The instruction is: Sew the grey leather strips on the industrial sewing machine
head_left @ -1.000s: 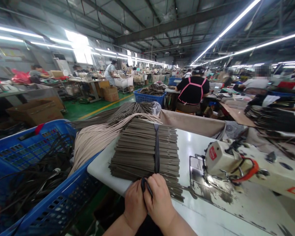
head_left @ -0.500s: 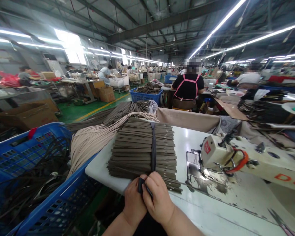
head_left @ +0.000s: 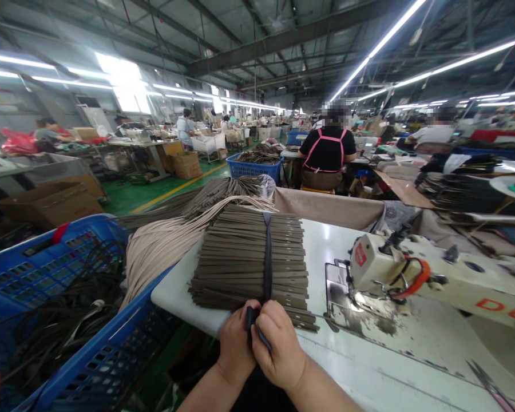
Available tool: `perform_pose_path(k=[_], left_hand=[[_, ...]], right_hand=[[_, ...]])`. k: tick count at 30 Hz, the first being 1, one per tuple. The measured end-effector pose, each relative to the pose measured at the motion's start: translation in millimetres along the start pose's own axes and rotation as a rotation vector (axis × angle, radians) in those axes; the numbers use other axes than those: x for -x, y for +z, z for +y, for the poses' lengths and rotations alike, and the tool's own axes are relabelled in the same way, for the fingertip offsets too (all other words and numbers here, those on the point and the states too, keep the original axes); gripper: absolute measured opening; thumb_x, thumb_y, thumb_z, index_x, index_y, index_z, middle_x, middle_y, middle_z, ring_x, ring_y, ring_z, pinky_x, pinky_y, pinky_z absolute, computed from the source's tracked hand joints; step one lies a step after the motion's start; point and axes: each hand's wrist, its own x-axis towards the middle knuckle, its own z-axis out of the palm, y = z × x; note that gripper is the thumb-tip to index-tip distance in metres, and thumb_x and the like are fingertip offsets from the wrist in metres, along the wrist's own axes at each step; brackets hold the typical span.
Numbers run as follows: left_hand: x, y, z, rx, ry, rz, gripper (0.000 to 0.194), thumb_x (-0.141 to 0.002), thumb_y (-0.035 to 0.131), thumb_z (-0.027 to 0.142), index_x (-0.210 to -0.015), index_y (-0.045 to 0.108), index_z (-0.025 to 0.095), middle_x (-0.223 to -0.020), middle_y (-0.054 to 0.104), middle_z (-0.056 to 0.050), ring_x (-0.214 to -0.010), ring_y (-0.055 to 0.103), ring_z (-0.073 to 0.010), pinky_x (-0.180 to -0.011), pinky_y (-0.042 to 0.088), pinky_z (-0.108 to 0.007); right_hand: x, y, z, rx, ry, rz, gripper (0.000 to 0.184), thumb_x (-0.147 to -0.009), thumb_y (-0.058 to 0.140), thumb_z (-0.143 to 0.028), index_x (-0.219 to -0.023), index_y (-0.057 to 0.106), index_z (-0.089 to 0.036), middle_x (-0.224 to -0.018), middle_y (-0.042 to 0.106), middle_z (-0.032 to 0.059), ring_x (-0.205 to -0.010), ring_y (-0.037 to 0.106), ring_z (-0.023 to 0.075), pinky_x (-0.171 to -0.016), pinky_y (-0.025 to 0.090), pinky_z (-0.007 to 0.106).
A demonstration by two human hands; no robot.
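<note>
A wide bundle of dark olive-brown straps [head_left: 236, 257] lies on the white sewing table [head_left: 326, 355], close to its near left edge. Around its middle runs a dark cloth strip [head_left: 268, 257]. My left hand [head_left: 239, 337] and my right hand [head_left: 278, 343] are together at the bundle's near side, both closed on the ends of this strip. One dark end sticks up between the hands, and another shows below my right fingers. Where the ends cross is hidden by my fingers.
A sewing machine [head_left: 412, 274] stands to the right, with scissors [head_left: 489, 383] at the near right. On the left are a blue basket [head_left: 98, 355] of dark straps and a pile of beige straps [head_left: 154, 252]. A person in a pink-strapped apron [head_left: 328, 151] sits ahead, facing away.
Both hands stay closed on the strip and have shifted only slightly. The bundle keeps its place. A seated worker in the far background sits more upright.
</note>
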Motion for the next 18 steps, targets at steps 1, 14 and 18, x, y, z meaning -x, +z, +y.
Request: perform_pose_path(k=[1, 14, 18], left_hand=[[-2, -0.4, 0, 0.006, 0.003, -0.007, 0.017, -0.093, 0.047, 0.018, -0.104, 0.060, 0.022, -0.087, 0.076, -0.004, -0.076, 0.074, -0.0217, -0.071, 0.061, -0.033], [-9, 19.6, -2, -0.029, 0.064, 0.192, 0.013, -0.095, 0.047, 0.024, -0.089, 0.059, 0.023, -0.071, 0.072, 0.000, -0.060, 0.072, -0.0203, -0.057, 0.059, -0.030], [-10, 26.7, -7, -0.063, 0.022, 0.163, 0.005, -0.090, 0.056, 0.026, -0.089, 0.059, 0.022, -0.071, 0.071, -0.001, -0.060, 0.071, -0.0198, -0.057, 0.057, -0.028]], right_hand=[[1, 0, 0, 0.007, -0.010, -0.008, 0.015, -0.100, 0.040, -0.015, -0.086, 0.040, -0.022, -0.083, 0.047, 0.0029, -0.081, 0.045, 0.0200, -0.072, 0.039, 0.034], [9, 12, 26, 0.120, -0.149, -0.067, 0.014, -0.098, 0.051, -0.015, -0.108, 0.058, -0.021, -0.102, 0.064, 0.0090, -0.097, 0.062, 0.0247, -0.086, 0.053, 0.038], [11, 17, 41, 0.099, -0.180, -0.097, 0.007, -0.098, 0.055, -0.016, -0.097, 0.058, -0.022, -0.092, 0.063, 0.0075, -0.087, 0.064, 0.0246, -0.080, 0.054, 0.038]])
